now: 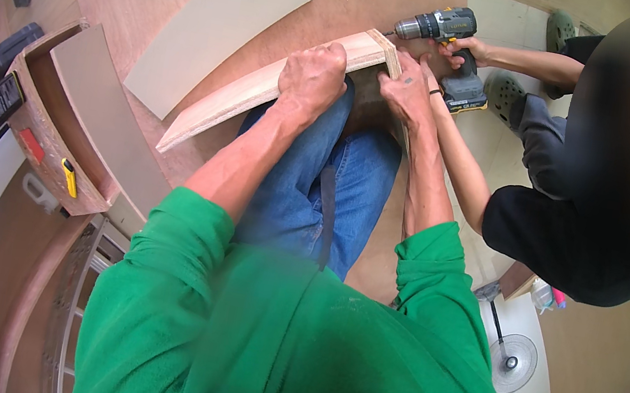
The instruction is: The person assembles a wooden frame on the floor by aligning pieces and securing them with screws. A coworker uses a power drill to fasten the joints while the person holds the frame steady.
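My left hand (pixel 311 79) is closed around the top edge of a long wooden board (pixel 230 103), which slants over my knees. At its far right end the board meets a shorter wooden board (pixel 394 58) at a corner. My right hand (pixel 406 91) grips this shorter board just below the corner. A co-worker's hand (pixel 470 52) holds a grey and black cordless drill (pixel 444 25), its bit pointing at the corner joint. The co-worker's other hand (pixel 430 74) is right beside my right hand, partly hidden by it.
A pale curved-looking panel (pixel 219 22) lies on the wooden sheet ahead. To the left stands an open wooden box (pixel 86 196) with a yellow utility knife (pixel 69 177) on it; a dark power tool (pixel 6 53) is behind. A fan (pixel 512 363) is at lower right.
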`<state>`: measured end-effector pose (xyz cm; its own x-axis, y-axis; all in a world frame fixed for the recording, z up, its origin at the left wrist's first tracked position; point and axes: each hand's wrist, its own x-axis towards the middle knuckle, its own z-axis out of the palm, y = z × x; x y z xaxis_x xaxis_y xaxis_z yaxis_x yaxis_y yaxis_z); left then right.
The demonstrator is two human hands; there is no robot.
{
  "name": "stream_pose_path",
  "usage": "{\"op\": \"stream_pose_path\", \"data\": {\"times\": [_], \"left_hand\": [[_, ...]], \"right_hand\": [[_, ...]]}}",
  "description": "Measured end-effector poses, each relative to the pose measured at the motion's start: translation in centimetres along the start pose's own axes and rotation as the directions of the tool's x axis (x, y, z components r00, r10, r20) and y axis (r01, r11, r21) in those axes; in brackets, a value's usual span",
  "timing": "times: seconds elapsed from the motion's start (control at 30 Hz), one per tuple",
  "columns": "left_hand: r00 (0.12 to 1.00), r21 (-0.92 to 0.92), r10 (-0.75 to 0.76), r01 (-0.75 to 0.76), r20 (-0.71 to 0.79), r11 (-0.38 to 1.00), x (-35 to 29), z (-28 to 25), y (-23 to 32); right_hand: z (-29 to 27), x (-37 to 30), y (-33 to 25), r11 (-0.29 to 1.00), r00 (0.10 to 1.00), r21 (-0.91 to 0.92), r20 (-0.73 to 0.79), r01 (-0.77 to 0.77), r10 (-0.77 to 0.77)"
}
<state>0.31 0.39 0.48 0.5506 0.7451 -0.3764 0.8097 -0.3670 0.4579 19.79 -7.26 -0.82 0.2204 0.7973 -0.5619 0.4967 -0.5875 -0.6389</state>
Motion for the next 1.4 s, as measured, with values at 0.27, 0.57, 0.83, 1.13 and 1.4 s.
{"op": "stream_pose_path", "data": {"times": [0.27, 0.57, 0.83, 1.13, 1.4], "left_hand": [[1.000, 0.051, 0.013, -0.012, -0.013, 0.999, -0.1, 0.8, -0.3], [0.997, 0.025, 0.054, -0.053, -0.063, 0.998, -0.1, 0.9, -0.4], [0.993, 0.007, -0.034, 0.034, 0.116, 0.999, 0.1, -0.4, 0.0], [0.853, -0.682, 0.200, 0.222, 0.482, 0.697, 1.6, -4.3, -5.9], [0.766, -0.418, -0.035, 0.389, 0.642, 0.821, -14.9, -10.0, -20.9]], "right_hand": [[-0.1, -0.4, -0.5, 0.999, 0.997, -0.019, -0.066, 0.036, -0.037], [0.1, -0.1, -0.4, 0.991, 0.994, 0.089, -0.036, -0.098, 0.101], [0.7, -1.6, -1.9, 0.989, 0.969, -0.073, -0.221, -0.131, 0.112], [3.6, -21.3, 1.9, 0.970, 0.724, 0.012, -0.663, -0.244, 0.190], [7.1, -36.3, 17.4, 0.630, 0.429, 0.075, -0.670, -0.773, 0.605]]}}
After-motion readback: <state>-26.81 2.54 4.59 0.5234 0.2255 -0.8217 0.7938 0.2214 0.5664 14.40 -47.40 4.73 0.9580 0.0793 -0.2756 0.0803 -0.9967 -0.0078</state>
